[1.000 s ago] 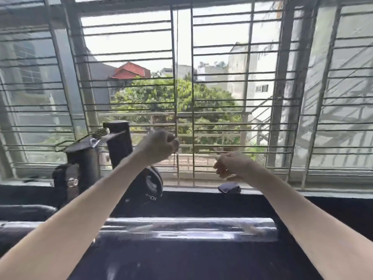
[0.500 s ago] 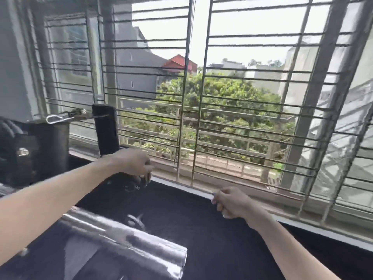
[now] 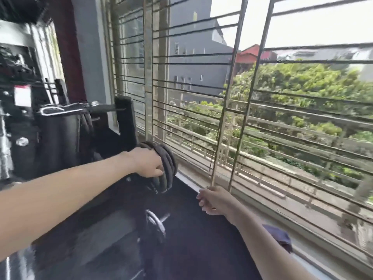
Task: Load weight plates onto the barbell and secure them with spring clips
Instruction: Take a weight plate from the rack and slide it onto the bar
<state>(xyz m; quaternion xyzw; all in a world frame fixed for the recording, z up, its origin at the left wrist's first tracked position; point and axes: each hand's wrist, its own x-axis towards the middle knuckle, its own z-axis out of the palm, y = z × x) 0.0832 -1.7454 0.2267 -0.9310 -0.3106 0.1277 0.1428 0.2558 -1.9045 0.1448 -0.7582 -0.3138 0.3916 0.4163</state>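
While you face a barred window (image 3: pixel 252 110), your left hand (image 3: pixel 148 162) reaches out to a stack of dark weight plates (image 3: pixel 166 168) standing on edge near the sill, just in front of a black post (image 3: pixel 126 122). Your fingers curl over the nearest plate's rim, gripping it. Your right hand (image 3: pixel 214 201) hovers near the window's base, fingers loosely curled and holding nothing. Below, between your forearms, a spring clip (image 3: pixel 156 221) lies on the black floor (image 3: pixel 191 239). A blue cloth (image 3: pixel 279 236) sits on the sill beside your right forearm. Blurred black gym equipment (image 3: pixel 30 122) fills the left.
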